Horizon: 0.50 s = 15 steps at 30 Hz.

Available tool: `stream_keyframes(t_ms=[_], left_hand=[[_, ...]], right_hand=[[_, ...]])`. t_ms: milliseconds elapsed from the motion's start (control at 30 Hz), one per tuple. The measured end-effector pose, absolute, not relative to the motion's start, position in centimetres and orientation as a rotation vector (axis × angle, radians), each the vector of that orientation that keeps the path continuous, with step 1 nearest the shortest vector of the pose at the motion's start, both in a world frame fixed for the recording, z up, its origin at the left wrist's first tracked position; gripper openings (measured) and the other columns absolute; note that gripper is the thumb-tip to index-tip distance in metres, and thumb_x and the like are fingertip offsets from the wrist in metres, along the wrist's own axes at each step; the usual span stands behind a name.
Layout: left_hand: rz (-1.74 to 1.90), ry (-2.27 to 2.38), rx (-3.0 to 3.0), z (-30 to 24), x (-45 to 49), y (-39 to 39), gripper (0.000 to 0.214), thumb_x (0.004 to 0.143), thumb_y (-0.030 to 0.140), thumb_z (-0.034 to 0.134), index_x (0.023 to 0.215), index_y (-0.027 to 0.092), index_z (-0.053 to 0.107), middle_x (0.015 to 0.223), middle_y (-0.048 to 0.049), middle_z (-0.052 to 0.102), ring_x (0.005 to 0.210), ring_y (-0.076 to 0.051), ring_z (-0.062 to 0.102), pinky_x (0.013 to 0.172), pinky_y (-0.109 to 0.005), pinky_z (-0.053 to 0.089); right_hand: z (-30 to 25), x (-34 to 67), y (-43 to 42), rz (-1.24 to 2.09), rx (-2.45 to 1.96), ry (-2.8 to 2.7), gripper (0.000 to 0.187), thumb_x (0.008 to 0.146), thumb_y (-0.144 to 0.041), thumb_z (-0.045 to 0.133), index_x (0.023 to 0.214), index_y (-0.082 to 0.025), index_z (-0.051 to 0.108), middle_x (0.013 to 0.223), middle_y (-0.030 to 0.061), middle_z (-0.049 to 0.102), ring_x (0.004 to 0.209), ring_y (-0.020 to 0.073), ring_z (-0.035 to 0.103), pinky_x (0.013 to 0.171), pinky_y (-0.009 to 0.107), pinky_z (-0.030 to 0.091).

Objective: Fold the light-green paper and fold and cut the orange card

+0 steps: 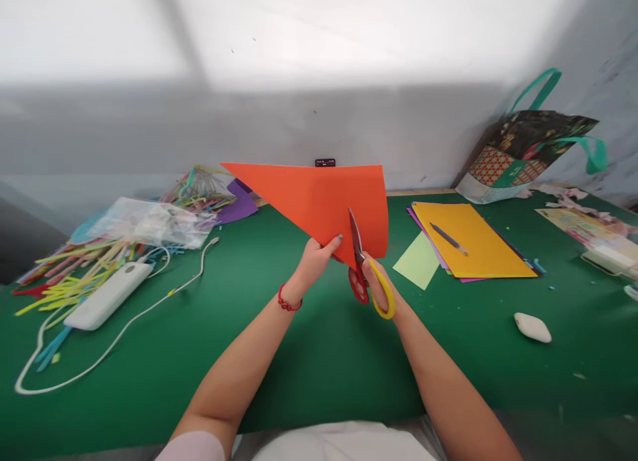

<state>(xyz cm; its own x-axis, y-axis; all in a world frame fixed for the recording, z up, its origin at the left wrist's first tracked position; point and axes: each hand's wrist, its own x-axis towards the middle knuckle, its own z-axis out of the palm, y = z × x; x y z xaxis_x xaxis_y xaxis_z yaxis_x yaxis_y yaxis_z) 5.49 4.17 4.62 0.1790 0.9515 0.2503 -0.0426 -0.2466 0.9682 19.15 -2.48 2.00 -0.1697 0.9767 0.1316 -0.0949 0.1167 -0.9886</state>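
Note:
A large orange sheet of paper [309, 195] is held up over the green table, its left end running to a sharp point. My left hand [316, 258] pinches the sheet's lower edge, thumb on the near face, a red bead bracelet at the wrist. My right hand [373, 281] grips scissors [385, 301] with one yellow and one red handle loop. The blades point upward, with the orange paper between them and a slit running up from the lower edge. Some fingers of both hands are hidden by the paper and handles.
Paper strips [64, 275], a plastic bag [154, 222] and a white power bank [109, 295] with cable lie left. Right are coloured sheets [478, 248] with a pen [448, 238], a pale green paper [419, 260], a white case [532, 327] and a tote bag [508, 162].

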Motion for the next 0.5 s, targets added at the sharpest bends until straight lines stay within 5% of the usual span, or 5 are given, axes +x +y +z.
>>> stream_keyframes(t_ms=[300, 500], left_hand=[[1.189, 0.847, 1.231, 4.51, 6.36, 3.22, 0.034, 0.064, 0.043, 0.069, 0.08, 0.013, 0.063, 0.076, -0.0078, 0.068, 0.063, -0.02, 0.063, 0.055, -0.032, 0.053], [1.254, 0.885, 1.295, 4.62, 6.49, 2.99, 0.029, 0.066, 0.039, 0.068, 0.078, 0.014, 0.063, 0.081, -0.0081, 0.069, 0.076, -0.021, 0.064, 0.068, -0.031, 0.053]], right_hand=[[1.41, 18.91, -2.3, 1.156, -1.061, -1.326, 0.052, 0.077, -0.075, 0.039, 0.083, -0.023, 0.042, 0.051, -0.0079, 0.041, 0.034, 0.0087, 0.037, 0.034, 0.024, 0.034], [1.01, 18.93, -2.33, 1.14, -1.064, -1.337, 0.052, 0.079, -0.073, 0.039, 0.091, -0.023, 0.045, 0.053, -0.0071, 0.043, 0.035, 0.0092, 0.038, 0.035, 0.024, 0.034]])
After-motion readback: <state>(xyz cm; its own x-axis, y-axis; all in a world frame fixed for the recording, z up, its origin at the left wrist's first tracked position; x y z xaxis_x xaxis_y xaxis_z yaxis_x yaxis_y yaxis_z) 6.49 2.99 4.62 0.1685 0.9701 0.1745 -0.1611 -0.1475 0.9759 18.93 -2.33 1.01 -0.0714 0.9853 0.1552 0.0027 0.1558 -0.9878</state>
